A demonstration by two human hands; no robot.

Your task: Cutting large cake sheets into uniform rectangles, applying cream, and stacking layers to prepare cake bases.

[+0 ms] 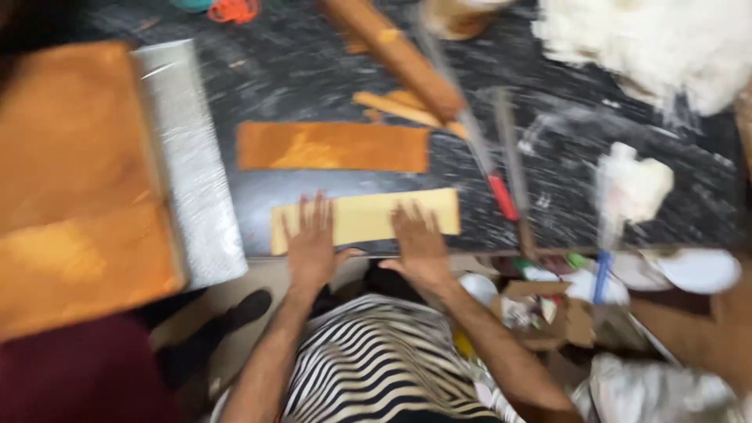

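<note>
I see both palms flat, fingers spread, gripping nothing: left hand point(312, 239) and right hand point(419, 244) on pale yellow strip point(368, 216), long, rectangular, blurred.

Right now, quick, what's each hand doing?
Left hand: open, flat on the pale strip, holding nothing.
Right hand: open, flat on the same strip, holding nothing.

**Pale strip under both hands**

A pale yellow rectangular strip point(368, 217) lies flat near the front edge of the dark marbled worktop, its long side running left to right. The left hand point(312, 239) presses flat, fingers spread, on its left part; the right hand point(419, 243) on its middle.
</note>
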